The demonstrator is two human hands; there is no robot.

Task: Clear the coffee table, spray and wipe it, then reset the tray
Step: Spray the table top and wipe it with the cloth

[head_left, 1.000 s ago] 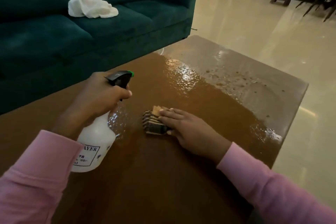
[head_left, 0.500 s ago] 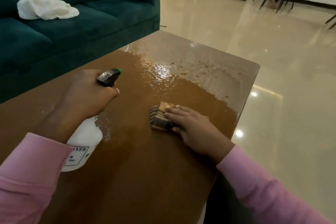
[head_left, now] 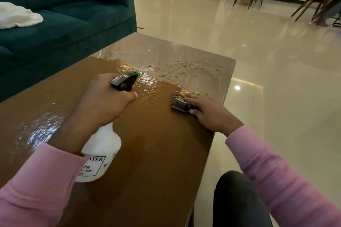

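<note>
White spray bottle [head_left: 100, 153] gripped in left hand [head_left: 103, 101], right hand [head_left: 212, 114] gripping striped cloth [head_left: 180, 102] on wet coffee table [head_left: 156, 153]

A lounge: teal sofa [head_left: 73, 14], coffee table [head_left: 156, 143], chairs [head_left: 313, 0].

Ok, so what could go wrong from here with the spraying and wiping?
1. The right hand holds the folded cloth near the right edge of the table; a stroke that way could push liquid onto the glossy floor, likely a slip hazard.
2. A wet patch lies close to the left sleeve; it could get soaked while the left hand works the spray bottle.
</note>
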